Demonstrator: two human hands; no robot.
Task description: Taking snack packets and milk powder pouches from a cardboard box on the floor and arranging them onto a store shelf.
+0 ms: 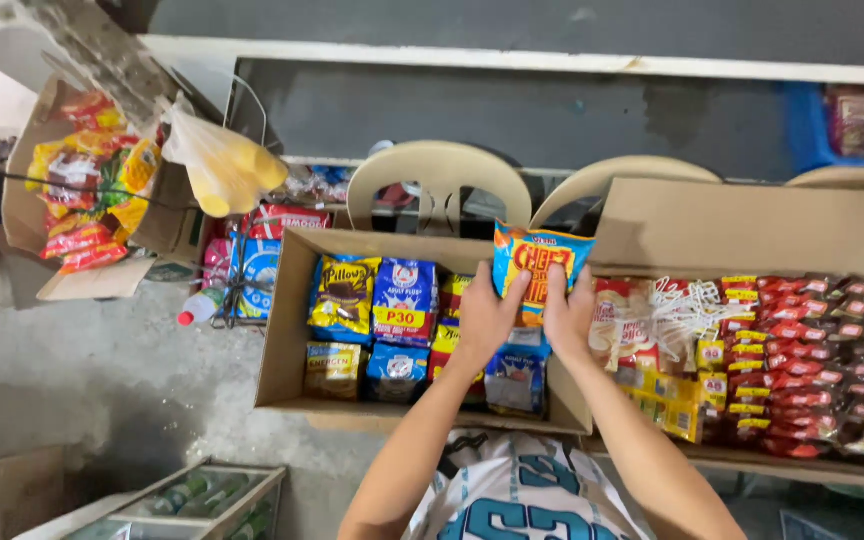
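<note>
Both my hands grip an orange and blue snack bag [540, 258], held upright over the right end of a cardboard box [286, 340]. My left hand [486, 318] holds the bag's lower left, my right hand [569, 314] its lower right. The box contains yellow, blue and white snack packets [382, 315] standing in rows below my hands.
A second cardboard box [752, 225] at the right holds many red sachets [807, 365] and yellow packets. Beige plastic chairs [439, 178] stand behind the boxes. At the left are another box of snacks [77, 190], a yellow plastic bag [222, 165] and a bottle crate [192, 495].
</note>
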